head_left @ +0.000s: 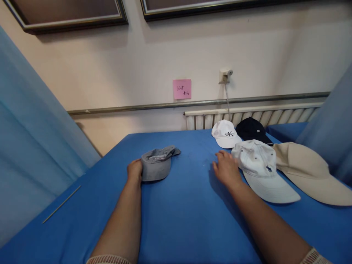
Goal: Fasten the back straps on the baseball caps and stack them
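Note:
A grey cap (156,164) lies flattened on the blue table (181,220), slightly left of centre. My left hand (134,171) rests against its near left edge, fingers curled and tucked at the cap, the grip hidden. My right hand (227,168) lies on the table with fingers stretched out, touching the left side of a pale white cap (261,168) with a small dark logo.
A white cap with black letters (226,133), a black cap (251,129) and a beige cap (308,168) lie at the right. Blue curtains hang at both sides. A radiator (247,116), pink note (182,89) and wall socket are behind. A thin rod (62,204) lies at the left edge.

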The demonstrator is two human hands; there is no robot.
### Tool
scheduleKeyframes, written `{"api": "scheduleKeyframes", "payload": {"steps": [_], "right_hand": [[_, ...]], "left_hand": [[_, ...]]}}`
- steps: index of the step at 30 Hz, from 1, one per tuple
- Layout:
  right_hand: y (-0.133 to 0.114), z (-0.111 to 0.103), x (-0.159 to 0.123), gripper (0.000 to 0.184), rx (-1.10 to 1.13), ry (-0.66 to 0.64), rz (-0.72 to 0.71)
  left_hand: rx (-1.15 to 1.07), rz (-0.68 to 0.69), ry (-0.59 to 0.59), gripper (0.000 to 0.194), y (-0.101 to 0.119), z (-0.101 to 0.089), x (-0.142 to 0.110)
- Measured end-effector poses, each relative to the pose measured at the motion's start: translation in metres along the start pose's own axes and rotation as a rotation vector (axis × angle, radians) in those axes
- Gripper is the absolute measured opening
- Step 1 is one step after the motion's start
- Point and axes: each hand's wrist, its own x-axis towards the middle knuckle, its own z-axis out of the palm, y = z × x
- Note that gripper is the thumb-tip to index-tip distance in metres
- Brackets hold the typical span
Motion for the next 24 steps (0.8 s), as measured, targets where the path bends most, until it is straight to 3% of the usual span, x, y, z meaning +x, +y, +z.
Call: {"api": "scheduleKeyframes", "payload": {"steps": [3,5,8,10,13,15,19,21,24], "right_hand": [[0.016,-0.004,0.007,0.035,-0.091,0.104,0.198],[0.022,-0.005,0.01,0.034,-0.125,0.116,0.273],[0.024,-0.004,0.011,0.036,-0.141,0.114,0.314],[0.024,-0.006,0.012,0.038,-0.12,0.149,0.322],[0.026,-0.011,0.014,0.037,-0.087,0.189,0.344],[0.031,-0.011,0.014,0.035,-0.103,0.151,0.381],[0.043,-0.004,0.014,0.038,-0.136,-0.02,0.427],[0.05,0.001,0.013,0.038,-0.13,-0.092,0.429],[0.059,0.003,0.015,0.043,-0.129,-0.149,0.43]], "left_hand": [[0.146,0.117,0.112,0.046,0.005,0.001,-0.006],[0.303,0.371,0.16,0.047,0.01,0.009,-0.017],[0.526,0.818,0.005,0.04,0.015,0.029,-0.043],[0.649,0.946,-0.164,0.036,0.015,0.042,-0.058],[0.808,0.988,-0.239,0.021,0.01,0.05,-0.064],[0.875,0.937,-0.138,0.021,0.008,0.045,-0.056],[0.966,0.706,0.081,0.025,0.007,0.03,-0.034],[0.984,0.664,0.093,0.024,0.006,0.027,-0.031],[1.003,0.723,0.039,0.025,0.008,0.031,-0.039]]}}
